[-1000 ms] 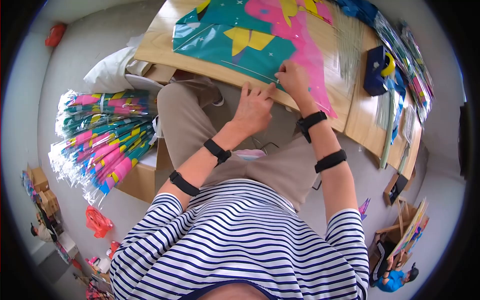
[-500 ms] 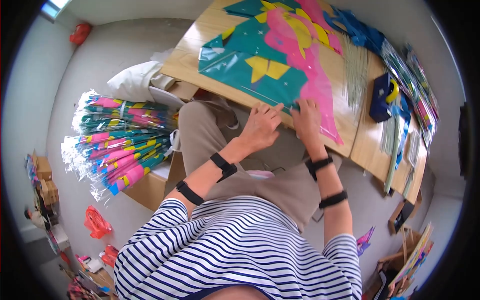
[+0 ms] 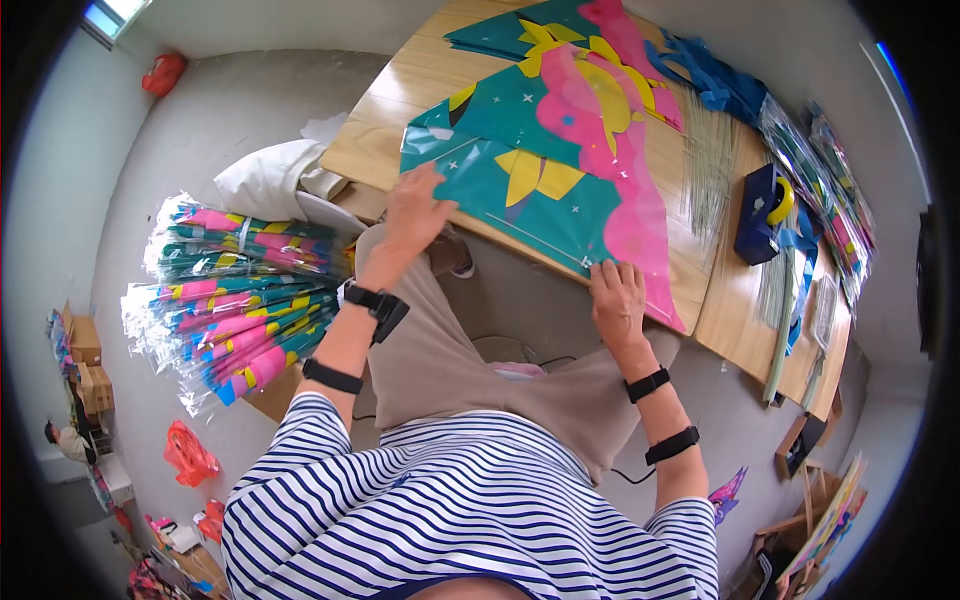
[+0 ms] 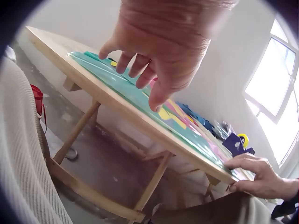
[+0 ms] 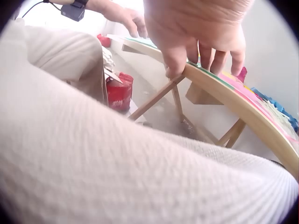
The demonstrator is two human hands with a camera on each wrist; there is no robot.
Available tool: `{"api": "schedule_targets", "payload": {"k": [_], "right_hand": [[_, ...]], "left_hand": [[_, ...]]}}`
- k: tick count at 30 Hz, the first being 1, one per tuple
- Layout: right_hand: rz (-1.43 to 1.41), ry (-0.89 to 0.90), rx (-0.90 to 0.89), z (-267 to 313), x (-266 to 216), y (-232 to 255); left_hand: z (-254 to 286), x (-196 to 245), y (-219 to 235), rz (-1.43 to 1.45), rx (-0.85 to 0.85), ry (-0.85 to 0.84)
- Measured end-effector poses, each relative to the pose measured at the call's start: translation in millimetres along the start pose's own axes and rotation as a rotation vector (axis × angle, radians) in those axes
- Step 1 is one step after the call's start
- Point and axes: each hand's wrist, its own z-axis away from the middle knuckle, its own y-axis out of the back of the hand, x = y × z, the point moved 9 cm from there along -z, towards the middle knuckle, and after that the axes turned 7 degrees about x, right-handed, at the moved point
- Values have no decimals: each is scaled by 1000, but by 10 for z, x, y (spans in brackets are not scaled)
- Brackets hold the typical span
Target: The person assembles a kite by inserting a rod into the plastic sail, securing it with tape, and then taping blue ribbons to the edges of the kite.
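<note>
A teal, pink and yellow printed sheet (image 3: pixel 585 215) lies along the front edge of the wooden table (image 3: pixel 372 135). One thin white rod (image 3: pixel 535 238) lies along the sheet's near edge. My left hand (image 3: pixel 412 212) is over the sheet's near left side, fingers spread and slightly bent, with nothing in its grasp; the left wrist view shows its palm above the table edge. At the sheet's near right corner my right hand (image 3: pixel 620 303) rests its fingertips on top, and its thumb (image 5: pixel 175 65) lies against the table's edge.
More printed sheets (image 3: pixel 490 40) lie behind. To the right are thin pale rods (image 3: pixel 708 170), a blue tape dispenser (image 3: pixel 757 215) with yellow tape, and blue fabric (image 3: pixel 705 75). Bundles of wrapped printed pieces (image 3: pixel 240 300) stand at the left. The person's knees reach under the table edge.
My left hand has moved left, away from the right hand, to the sheet's left side. My right hand has stayed near the right corner, its fingers now laid on the edge.
</note>
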Motion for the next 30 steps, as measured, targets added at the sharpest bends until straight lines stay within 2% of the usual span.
{"api": "schedule_targets", "payload": {"k": [4, 8, 10, 13, 16, 18, 20, 21, 23, 26, 29, 30], "right_hand": [[-51, 53, -5, -60, -8, 26], [-53, 3, -41, -104, 68, 5], [-57, 2, 93, -271, 47, 233], [-69, 13, 252, -699, -62, 782], [-95, 22, 365, -1228, -216, 1595], [-215, 28, 487, -1488, -169, 2123], [-363, -204, 498, -1706, -41, 2621], [-355, -217, 567, -1762, 60, 2798], [-477, -320, 590, -1847, 410, 2873], [-708, -531, 560, -1900, 801, 2728], [-729, -654, 530, -1910, 1193, 2400], [-665, -677, 522, -1900, 1259, 2312]], "left_hand": [[146, -210, 588, -7, 160, 142], [500, -782, 793, 164, 193, 488], [654, -906, 809, 270, 188, 613], [782, -907, 835, 318, 187, 686], [761, -939, 721, 529, 123, 707], [669, -922, 668, 774, 144, 698], [546, -914, 696, 905, 175, 670], [459, -922, 751, 914, 195, 648], [246, -909, 881, 949, 238, 599], [-105, -718, 1221, 1041, 310, 531], [-433, -724, 1271, 1261, 191, 411], [-502, -602, 1337, 1373, 168, 382]]}}
